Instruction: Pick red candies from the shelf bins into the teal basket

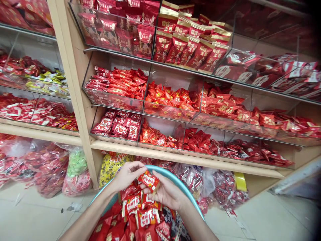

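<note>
A small red candy packet [150,181] with white characters is held up over a teal basin [184,185]. My right hand [170,194] grips it between thumb and fingers from the right. At the packet's upper left end, my left hand [129,175] is closed in a pinch on its edge. Below both hands the basin is heaped with red packets. White-lettered candy packets [147,217] lie near the top, with plain red packets [116,222] at the left and dark patterned packets [178,227] at the right.
In front stands a wooden shelf [175,159] with clear divided bins of red packets [170,97]. Under it sit a bag of yellow packets [114,165] and several clear bags [225,187] of sweets. More bins and bags [50,167] are at the left, above the tiled floor [45,216].
</note>
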### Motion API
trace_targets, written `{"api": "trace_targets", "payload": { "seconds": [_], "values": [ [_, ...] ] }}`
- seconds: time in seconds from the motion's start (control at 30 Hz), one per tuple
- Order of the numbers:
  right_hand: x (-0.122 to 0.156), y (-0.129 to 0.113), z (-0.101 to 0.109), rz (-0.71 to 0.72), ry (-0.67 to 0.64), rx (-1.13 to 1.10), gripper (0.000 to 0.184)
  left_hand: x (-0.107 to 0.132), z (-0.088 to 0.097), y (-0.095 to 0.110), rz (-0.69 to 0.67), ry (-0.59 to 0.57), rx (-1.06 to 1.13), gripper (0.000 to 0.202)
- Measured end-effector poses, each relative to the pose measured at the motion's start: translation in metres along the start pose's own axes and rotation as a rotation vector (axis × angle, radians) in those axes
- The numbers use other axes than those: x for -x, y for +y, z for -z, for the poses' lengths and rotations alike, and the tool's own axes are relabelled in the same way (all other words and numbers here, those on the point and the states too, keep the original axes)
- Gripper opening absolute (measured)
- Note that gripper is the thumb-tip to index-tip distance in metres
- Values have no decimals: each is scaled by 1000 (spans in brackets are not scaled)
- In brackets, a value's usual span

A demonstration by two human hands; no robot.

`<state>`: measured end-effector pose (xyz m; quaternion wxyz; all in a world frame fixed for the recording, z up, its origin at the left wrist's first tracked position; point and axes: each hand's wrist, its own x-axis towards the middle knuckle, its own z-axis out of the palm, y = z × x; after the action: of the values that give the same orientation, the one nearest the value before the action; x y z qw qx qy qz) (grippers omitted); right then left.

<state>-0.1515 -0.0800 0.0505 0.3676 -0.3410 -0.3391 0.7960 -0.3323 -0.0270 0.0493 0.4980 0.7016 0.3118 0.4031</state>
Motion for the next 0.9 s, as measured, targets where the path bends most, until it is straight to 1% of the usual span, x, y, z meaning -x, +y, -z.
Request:
{"api": "trace_targets", "payload": {
  "seconds": [0.07, 0.1, 0.17, 0.23, 0.3, 0.4, 0.5, 0.63, 0.7, 0.8, 0.9],
  "values": [
    [2, 1, 1, 54, 62, 59, 50, 0, -3, 0, 18, 9, 15, 23],
    [4, 2, 1, 97, 122, 102, 51, 0, -5, 0, 26, 21, 20, 23],
    [6, 3, 2, 201, 248, 220, 49, 0, -7, 0, 39, 53, 17, 24],
    [6, 3, 2, 303, 321, 339, 46, 0, -7, 0, 46, 89, 7, 26],
    [6, 4, 2, 371, 323, 415, 44, 0, -7, 0, 42, 114, 1, 28],
    [5, 5, 2, 428, 330, 469, 44, 0, -6, 0, 5, 135, -9, 28],
    [6, 4, 3, 456, 327, 492, 42, 0, -5, 1, -37, 146, -23, 27],
    [10, 0, 3, 458, 303, 482, 40, -1, -8, 4, -64, 175, -9, 26],
    [11, -2, 2, 455, 312, 446, 41, -1, -10, 4, -44, 212, -2, 26],
    [11, -3, 1, 433, 327, 354, 40, -1, -14, 6, 36, 262, 59, 26],
    [12, -1, 0, 350, 275, 257, 39, -1, -18, 9, 85, 287, 163, 27]
  ]
}}
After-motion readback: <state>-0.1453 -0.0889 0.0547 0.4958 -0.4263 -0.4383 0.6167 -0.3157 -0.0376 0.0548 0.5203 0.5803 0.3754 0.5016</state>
